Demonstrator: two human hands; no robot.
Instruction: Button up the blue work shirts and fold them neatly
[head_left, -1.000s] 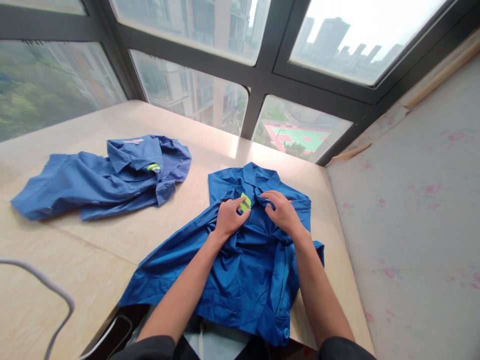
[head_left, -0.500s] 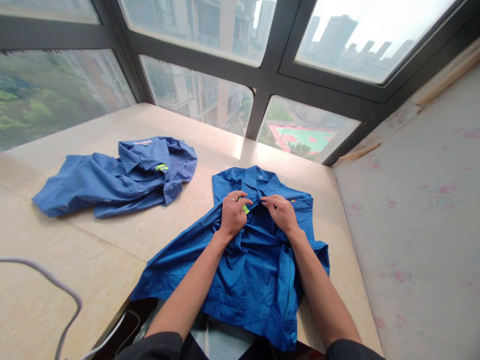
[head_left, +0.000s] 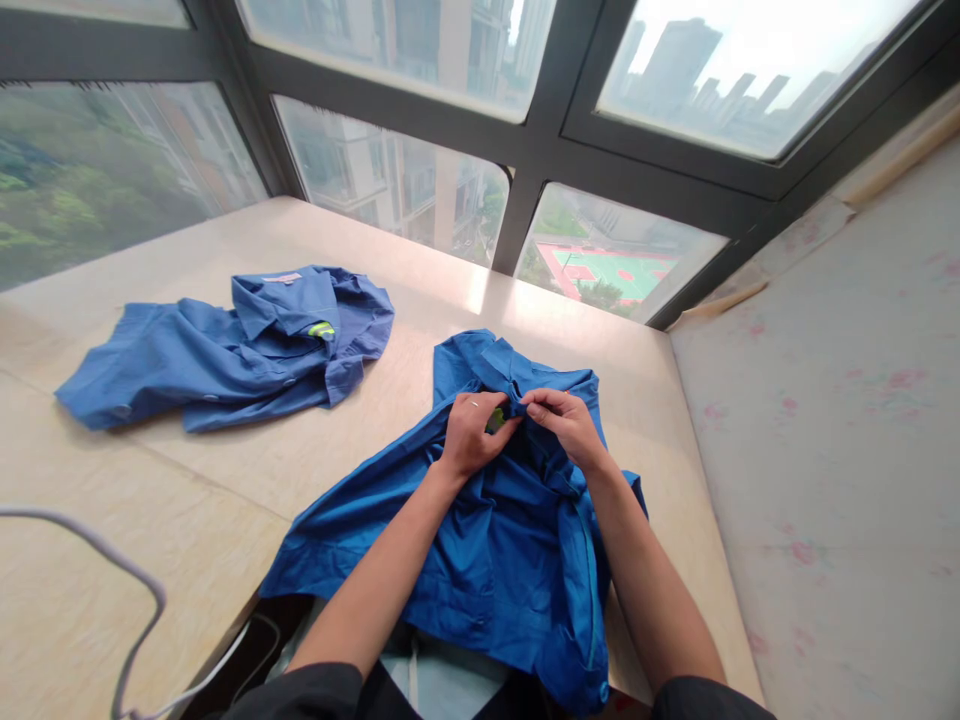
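ok so I'm pinching the front of the darker blue shirt (head_left: 517, 540) just below its collar (head_left: 501, 362), fingers (head_left: 549, 398) of left hand (head_left: 469, 435) and right hand (head_left: 571, 425) both closed on cloth. It's lying at 6 o'clock on the worktop (head_left: 202, 500); 1 paler shirt (head_left: 202, 350) is sitting at 9.

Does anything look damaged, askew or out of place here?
Yes: the wall covering looks ragged beside the window frame, where a tan edge seems to curl up. The paler jacket lies rumpled; the darker jacket, at the left hand and right hand, is merely creased.
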